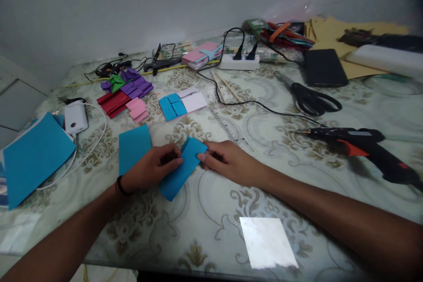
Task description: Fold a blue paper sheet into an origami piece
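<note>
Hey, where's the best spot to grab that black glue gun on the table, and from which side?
Probably the glue gun is best taken by its black handle, the thick end slanting toward the near right, coming from above on the right. The metal nozzle points left and the orange trigger sits under the body, so keep off both.

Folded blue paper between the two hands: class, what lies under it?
Under the folded blue paper only the patterned table shows around its edges. The left hand and right hand cover parts; anything beneath is hidden.
</note>
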Available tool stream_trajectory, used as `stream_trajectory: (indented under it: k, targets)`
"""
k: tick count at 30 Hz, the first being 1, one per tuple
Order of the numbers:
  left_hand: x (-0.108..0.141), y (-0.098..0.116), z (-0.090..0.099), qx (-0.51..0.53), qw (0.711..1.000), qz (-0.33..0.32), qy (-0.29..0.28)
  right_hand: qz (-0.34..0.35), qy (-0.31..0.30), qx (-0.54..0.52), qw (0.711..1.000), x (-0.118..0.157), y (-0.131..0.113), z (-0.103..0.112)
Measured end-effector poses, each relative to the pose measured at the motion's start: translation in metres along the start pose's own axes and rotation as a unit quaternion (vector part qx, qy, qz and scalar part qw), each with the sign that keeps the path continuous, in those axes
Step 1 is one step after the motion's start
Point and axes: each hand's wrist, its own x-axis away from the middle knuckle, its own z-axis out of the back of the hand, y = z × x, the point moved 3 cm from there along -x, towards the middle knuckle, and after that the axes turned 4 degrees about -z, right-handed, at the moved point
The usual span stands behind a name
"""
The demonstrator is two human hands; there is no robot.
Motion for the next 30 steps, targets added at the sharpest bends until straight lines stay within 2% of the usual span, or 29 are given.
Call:
stream_trajectory:
  k: [30]
  targets:
    - [0.0006, -0.0001, 0.0000, -0.003, 1.000, 0.000, -0.001, -0.006, 0.000, 0.007, 1.000, 0.0007, -0.0001, -0.0006]
